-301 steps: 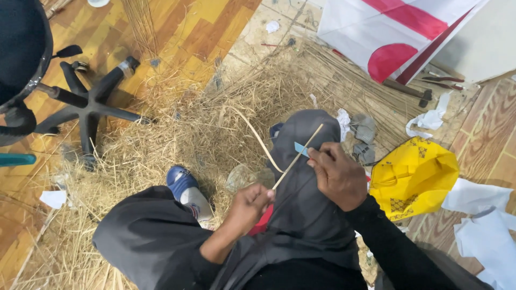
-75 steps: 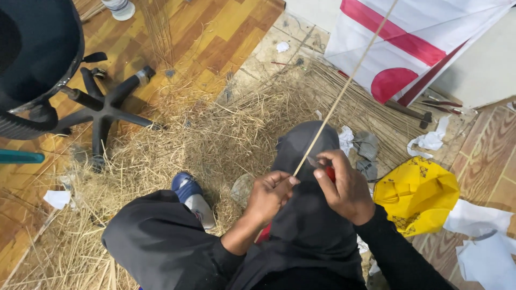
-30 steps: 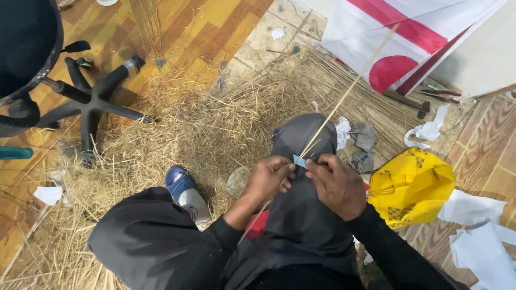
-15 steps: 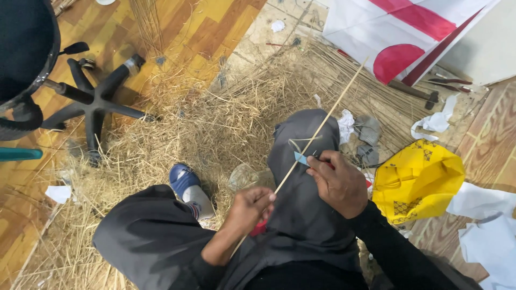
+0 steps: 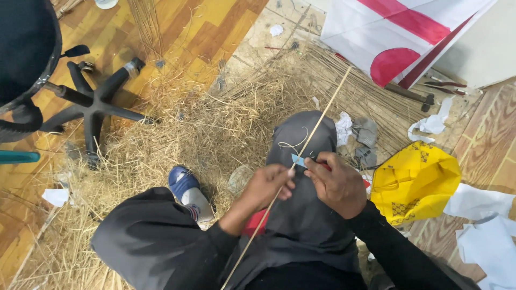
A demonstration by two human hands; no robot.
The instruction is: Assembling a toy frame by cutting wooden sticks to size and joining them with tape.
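Since half a second ago my left hand has slid up the thin bamboo stick to sit just beside my right hand. Left fingers pinch the stick where it crosses my lap. Its long axis runs from seven o'clock by my elbow to one o'clock, over the dry straw, towards the white-and-red kite paper. Right fingers are pressed together on a small blue blade with a red handle, touching the stick. It looks smooth, pale and rigid; my dark cloth is soft beneath it.
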